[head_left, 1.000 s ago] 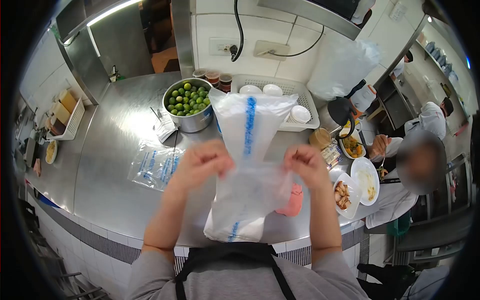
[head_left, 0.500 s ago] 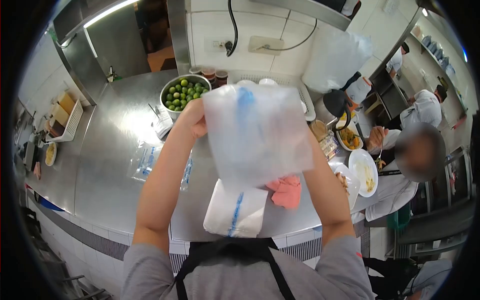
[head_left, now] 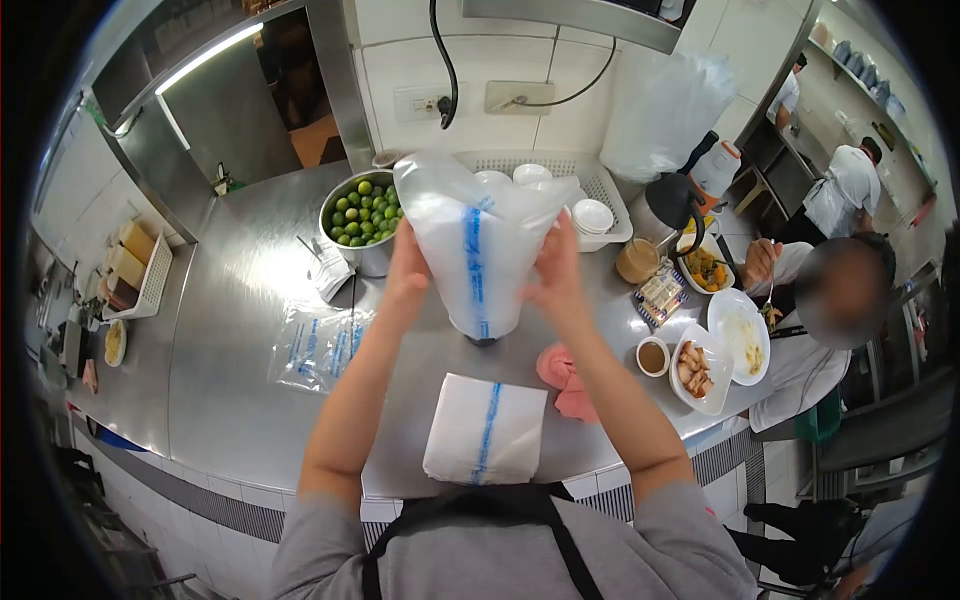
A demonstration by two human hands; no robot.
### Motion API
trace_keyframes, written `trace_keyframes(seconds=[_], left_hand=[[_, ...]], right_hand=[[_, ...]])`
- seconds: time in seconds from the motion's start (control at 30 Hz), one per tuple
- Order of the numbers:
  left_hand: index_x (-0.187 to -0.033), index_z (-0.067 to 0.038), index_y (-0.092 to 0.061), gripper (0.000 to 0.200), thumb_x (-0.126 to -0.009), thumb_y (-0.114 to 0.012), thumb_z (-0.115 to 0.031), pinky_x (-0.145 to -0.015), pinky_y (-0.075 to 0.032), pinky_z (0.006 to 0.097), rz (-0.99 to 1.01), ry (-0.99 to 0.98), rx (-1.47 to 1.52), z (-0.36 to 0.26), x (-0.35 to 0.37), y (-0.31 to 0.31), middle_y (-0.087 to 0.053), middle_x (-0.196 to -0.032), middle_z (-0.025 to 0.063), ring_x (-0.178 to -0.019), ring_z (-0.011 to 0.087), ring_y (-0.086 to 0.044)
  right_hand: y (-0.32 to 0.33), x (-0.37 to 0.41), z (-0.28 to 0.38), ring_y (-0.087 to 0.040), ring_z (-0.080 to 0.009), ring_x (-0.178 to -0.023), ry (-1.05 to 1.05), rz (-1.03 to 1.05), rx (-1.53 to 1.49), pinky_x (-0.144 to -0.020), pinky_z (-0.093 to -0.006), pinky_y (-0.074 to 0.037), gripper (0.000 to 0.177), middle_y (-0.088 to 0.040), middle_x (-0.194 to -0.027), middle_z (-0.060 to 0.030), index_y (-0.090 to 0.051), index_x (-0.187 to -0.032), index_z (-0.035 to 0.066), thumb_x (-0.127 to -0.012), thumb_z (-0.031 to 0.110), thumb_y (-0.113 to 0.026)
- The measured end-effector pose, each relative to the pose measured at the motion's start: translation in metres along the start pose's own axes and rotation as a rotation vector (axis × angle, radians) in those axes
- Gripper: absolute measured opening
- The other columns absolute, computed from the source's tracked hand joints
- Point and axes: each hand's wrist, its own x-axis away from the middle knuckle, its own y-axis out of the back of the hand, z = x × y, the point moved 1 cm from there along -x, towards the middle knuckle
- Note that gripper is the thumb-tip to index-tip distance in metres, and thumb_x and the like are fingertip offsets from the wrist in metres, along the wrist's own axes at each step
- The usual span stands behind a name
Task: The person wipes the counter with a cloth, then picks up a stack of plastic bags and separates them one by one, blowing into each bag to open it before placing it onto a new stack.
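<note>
A translucent white plastic bag [head_left: 445, 260] with a blue printed strip stands upright in front of me, wide at the top and narrower below. My left hand [head_left: 406, 272] is at its left side and my right hand [head_left: 556, 268] at its right, fingers partly behind the plastic. Under the bag's lower end a small dark edge shows; I cannot make out what it is. Nearer to me lies a stack of similar flat bags [head_left: 455, 430]. A pink cloth [head_left: 572, 385] sits beside the stack, close to my right forearm.
A metal pot of limes [head_left: 362, 215] stands behind my left hand, and a clear printed wrapper [head_left: 310, 350] lies left. On the right are a bowl of meat pieces [head_left: 697, 370], a sauce cup [head_left: 653, 356], a white plate [head_left: 738, 335] and a person with a fork.
The bag was spread flat and higher; now it is lower, upright and flared at the top. Both hands have come closer together. The pink cloth shows more fully.
</note>
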Motion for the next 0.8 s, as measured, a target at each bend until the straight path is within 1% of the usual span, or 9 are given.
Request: trace_keyframes(seconds=[0.03,0.2,0.33,0.43,0.5,0.57,0.7,0.73,0.8], left_hand=[[-0.118,0.001,-0.043,0.079,-0.062,-0.072,-0.046,-0.084,-0.041,0.0307,0.001,-0.002,-0.001,0.014,0.006,0.007,-0.053,-0.108,0.0085,-0.097,0.0193,-0.051],[-0.100,0.001,-0.054,0.059,-0.047,-0.076,-0.016,-0.081,-0.042,0.0303,0.086,0.214,-0.280,0.068,0.032,0.027,-0.058,-0.100,0.0094,-0.092,0.0172,-0.053],[-0.093,0.001,-0.058,0.055,-0.048,-0.080,-0.021,-0.082,-0.042,0.0317,0.152,0.226,-0.408,0.091,0.052,0.050,-0.060,-0.096,0.0099,-0.091,0.0182,-0.055],[-0.112,0.002,-0.050,0.082,-0.049,-0.081,-0.039,-0.088,-0.039,0.0329,0.314,0.244,-0.545,0.087,0.056,0.058,-0.055,-0.110,0.0116,-0.102,0.0211,-0.052],[-0.130,0.000,-0.031,0.107,-0.051,-0.077,-0.054,-0.094,-0.035,0.0339,0.139,0.112,-0.372,0.069,0.041,0.062,-0.046,-0.122,0.0116,-0.112,0.0238,-0.046],[-0.135,0.000,-0.015,0.118,-0.051,-0.075,-0.058,-0.096,-0.034,0.0335,0.021,0.123,-0.060,0.023,0.007,0.026,-0.038,-0.129,0.0122,-0.117,0.0232,-0.041],[-0.127,0.002,-0.029,0.087,-0.067,-0.073,-0.043,-0.088,-0.039,0.0290,-0.012,-0.098,-0.258,-0.009,-0.024,-0.030,-0.049,-0.113,0.0119,-0.102,0.0172,-0.049],[-0.116,0.002,-0.038,0.065,-0.069,-0.074,-0.025,-0.080,-0.043,0.0273,-0.105,-0.059,-0.357,-0.016,-0.027,-0.036,-0.054,-0.100,0.0092,-0.091,0.0157,-0.053],[-0.112,0.001,-0.039,0.062,-0.067,-0.075,-0.020,-0.076,-0.045,0.0269,-0.142,-0.078,-0.355,-0.029,-0.026,-0.053,-0.055,-0.097,0.0087,-0.088,0.0154,-0.053]], right_hand=[[-0.010,0.000,-0.008,-0.047,-0.0252,-0.106,0.078,0.098,0.055,-0.088,-0.0365,-0.039,0.095,-0.046,-0.116,-0.0107,-0.022,-0.131,0.003,-0.057,0.013,-0.080],[-0.005,0.033,-0.060,-0.047,-0.0256,-0.107,-0.157,0.140,0.179,-0.090,-0.0363,-0.038,0.097,-0.046,-0.117,-0.0137,-0.029,-0.125,0.002,-0.048,0.021,-0.085],[0.015,0.052,-0.074,-0.043,-0.0266,-0.113,-0.255,0.275,0.310,-0.094,-0.0367,-0.035,0.099,-0.043,-0.122,-0.0151,-0.028,-0.127,0.002,-0.049,0.021,-0.085],[0.037,0.052,-0.077,-0.036,-0.0274,-0.120,-0.325,0.502,0.374,-0.098,-0.0378,-0.031,0.106,-0.037,-0.129,-0.0157,-0.021,-0.133,0.003,-0.051,0.022,-0.085],[0.051,0.038,-0.055,-0.029,-0.0272,-0.126,-0.156,0.360,0.495,-0.102,-0.0390,-0.026,0.104,-0.032,-0.133,-0.0162,-0.014,-0.137,0.004,-0.059,0.027,-0.080],[0.022,-0.004,-0.013,-0.033,-0.0252,-0.123,0.052,0.122,-0.083,-0.100,-0.0379,-0.029,0.099,-0.031,-0.134,-0.0170,-0.010,-0.138,0.005,-0.067,0.032,-0.073],[-0.040,-0.043,0.036,-0.049,-0.0177,-0.099,-0.013,-0.040,-0.087,-0.086,-0.0300,-0.039,0.061,-0.050,-0.111,-0.0132,-0.036,-0.125,0.001,-0.079,0.033,-0.062],[-0.046,-0.046,0.035,-0.052,-0.0144,-0.088,-0.063,-0.089,0.018,-0.080,-0.0265,-0.041,0.049,-0.055,-0.100,-0.0102,-0.045,-0.117,0.000,-0.082,0.032,-0.059],[-0.052,-0.046,0.038,-0.052,-0.0155,-0.091,-0.086,-0.101,-0.057,-0.080,-0.0278,-0.041,0.046,-0.055,-0.101,-0.0099,-0.047,-0.113,-0.001,-0.086,0.035,-0.052]])
